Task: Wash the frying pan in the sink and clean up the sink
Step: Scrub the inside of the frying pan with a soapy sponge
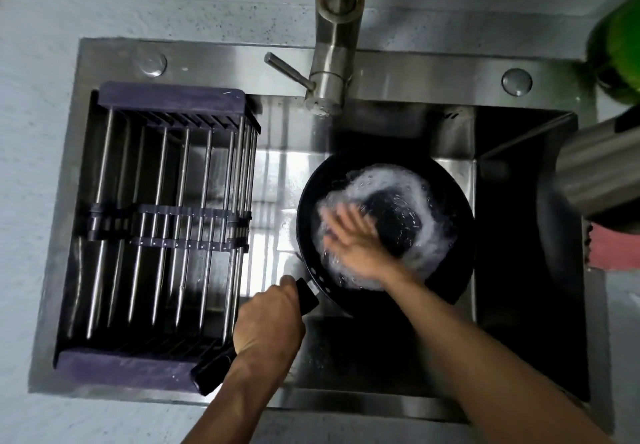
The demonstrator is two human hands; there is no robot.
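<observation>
A black frying pan (453, 215) sits in the steel sink (277, 180), right of centre, with swirling, foamy water inside it. My left hand (268, 322) is closed around the pan's black handle (211, 372), which points toward the near left. My right hand (349, 236) lies flat inside the pan on its left side, fingers spread and blurred in the water; I see nothing held in it. The tap (332, 45) stands above the pan at the back of the sink.
A metal-bar drying rack (166, 222) with purple ends fills the sink's left half. A blurred steel cylinder (602, 166) and a green object (620, 35) stand at the right edge. A red cloth (613, 248) lies on the right counter.
</observation>
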